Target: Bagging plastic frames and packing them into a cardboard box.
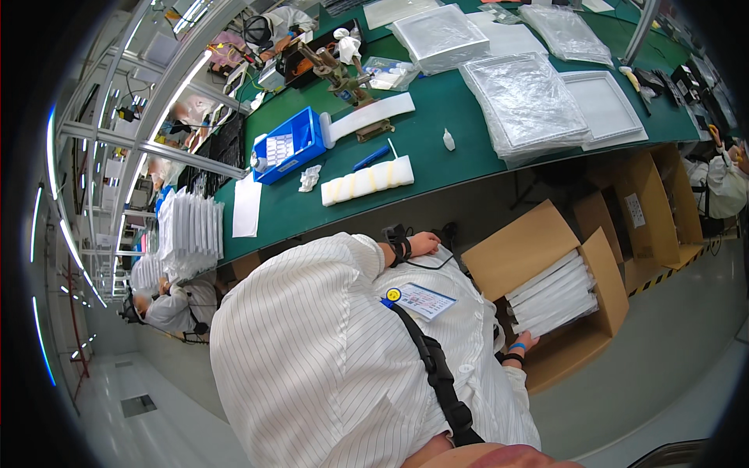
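Observation:
Over my lap, below the green table's front edge, is my left hand [425,243], with a black strap on its wrist. Its fingers are too small to read and I see nothing held. To the right, an open cardboard box [511,253] contains a row of white plastic-wrapped flat packs [554,296]. My right hand [526,342], wearing blue and black wristbands, reaches to the near left corner of the box beside the packs. Its fingers are partly hidden, so whether it grips a pack or the box edge is unclear.
On the green table [437,140] are a white foam block [367,181], a blue bin [289,146], a hand press [339,78], a small bottle [449,140] and wrapped trays [524,105]. More cartons [655,207] stand at right. Wrapped packs [189,230] are stacked at left, near other people.

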{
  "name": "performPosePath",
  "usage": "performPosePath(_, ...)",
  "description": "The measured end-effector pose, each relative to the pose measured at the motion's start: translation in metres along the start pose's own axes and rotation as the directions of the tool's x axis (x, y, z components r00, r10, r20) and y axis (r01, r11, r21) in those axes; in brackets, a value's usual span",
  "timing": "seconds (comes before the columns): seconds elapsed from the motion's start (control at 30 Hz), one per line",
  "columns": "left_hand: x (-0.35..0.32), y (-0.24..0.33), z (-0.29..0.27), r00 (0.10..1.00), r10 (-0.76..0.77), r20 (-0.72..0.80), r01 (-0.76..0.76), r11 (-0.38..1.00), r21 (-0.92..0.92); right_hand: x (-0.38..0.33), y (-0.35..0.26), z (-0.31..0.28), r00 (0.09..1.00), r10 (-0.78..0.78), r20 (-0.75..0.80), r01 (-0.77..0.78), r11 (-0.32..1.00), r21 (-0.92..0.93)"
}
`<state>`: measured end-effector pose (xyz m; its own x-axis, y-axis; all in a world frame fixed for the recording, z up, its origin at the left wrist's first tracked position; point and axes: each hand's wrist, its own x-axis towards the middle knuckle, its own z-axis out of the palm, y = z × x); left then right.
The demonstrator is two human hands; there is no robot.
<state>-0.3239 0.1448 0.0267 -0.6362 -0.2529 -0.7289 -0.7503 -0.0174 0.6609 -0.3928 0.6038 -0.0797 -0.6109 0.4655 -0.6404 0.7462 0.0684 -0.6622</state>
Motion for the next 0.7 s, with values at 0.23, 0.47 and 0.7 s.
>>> performPosePath(0.23, 0.002, -0.004, -0.002, 1.0, 0.007, -0.002, -0.007, 1.0, 0.002, -0.002, -0.002, 0.003, 1.0, 0.008, -0.007, -0.008, 1.0, -0.007)
performPosePath(0.47, -0.002, 0.008, -0.003, 0.999, -0.035, 0.035, 0.033, 0.999, 0.039, 0.004, 0.005, 0.002, 1.0, -0.019, -0.001, 0.019, 1.0, 0.004)
performPosePath(0.7, -0.003, 0.008, -0.002, 0.999, -0.04, 0.034, 0.039, 0.999, 0.03, -0.002, 0.0, 0.002, 1.0, -0.007, -0.008, 0.007, 1.0, -0.018)
